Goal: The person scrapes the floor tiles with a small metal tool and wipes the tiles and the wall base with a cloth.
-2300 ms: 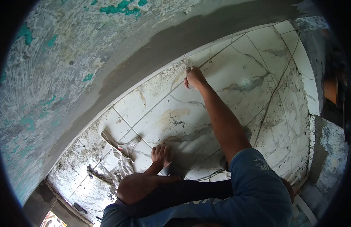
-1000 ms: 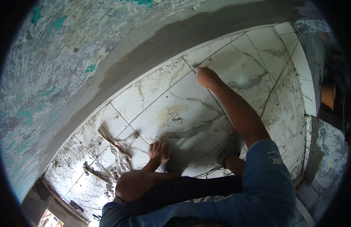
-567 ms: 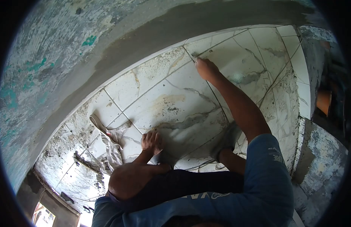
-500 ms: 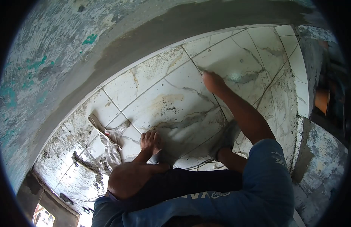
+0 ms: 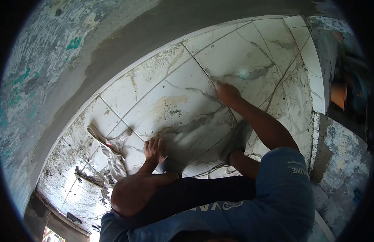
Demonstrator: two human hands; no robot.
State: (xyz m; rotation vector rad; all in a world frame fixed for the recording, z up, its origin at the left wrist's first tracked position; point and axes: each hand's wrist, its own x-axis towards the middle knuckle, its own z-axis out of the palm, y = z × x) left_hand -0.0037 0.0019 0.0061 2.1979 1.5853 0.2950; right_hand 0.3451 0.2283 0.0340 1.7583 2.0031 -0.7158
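Right hand [image 5: 228,92] is pressing clenched fingers onto a grout joint [image 5: 203,72] of the white marbled floor tiles [image 5: 175,105]; any tool is hidden. Left hand [image 5: 154,148] is bracing flat, released. Best following the joint with steady pressure.

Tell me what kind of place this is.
Probably a room under renovation, with a floor being tiled. Marble-look floor tiles smeared with dirt, a fresh grey cement band along a peeling painted wall, and the right hand working a tile joint all suggest it.

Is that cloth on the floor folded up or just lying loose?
Lying loose: the cloth is crumpled and strung out unevenly across the floor tiles, left of the left hand, with no neat folds.
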